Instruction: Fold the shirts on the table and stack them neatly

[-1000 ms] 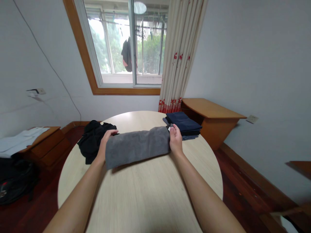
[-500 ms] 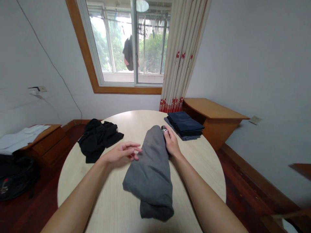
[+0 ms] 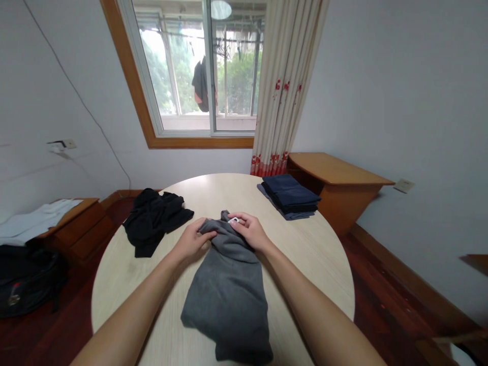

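Observation:
A dark grey garment (image 3: 229,290), folded lengthwise, lies over the near middle of the round table (image 3: 213,185). Its exact kind does not show. My left hand (image 3: 195,238) pinches the garment's far left corner between thumb and fingers. At the far right corner, my right hand (image 3: 249,230) is closed on the cloth, beside a small white label (image 3: 234,220). The far edge of the cloth is bunched between both hands. To the left lies a crumpled black garment (image 3: 154,216).
A stack of folded dark blue and black clothes (image 3: 290,195) sits at the table's back right. Behind it stands a wooden desk (image 3: 343,173). A window and a patterned curtain (image 3: 285,91) are beyond the table. A low cabinet (image 3: 72,229) and a black bag (image 3: 30,279) are at left.
My left hand has taken hold of the grey garment's far left corner. My right hand has moved left and nearer, bringing the labelled end along. The garment has shifted towards me.

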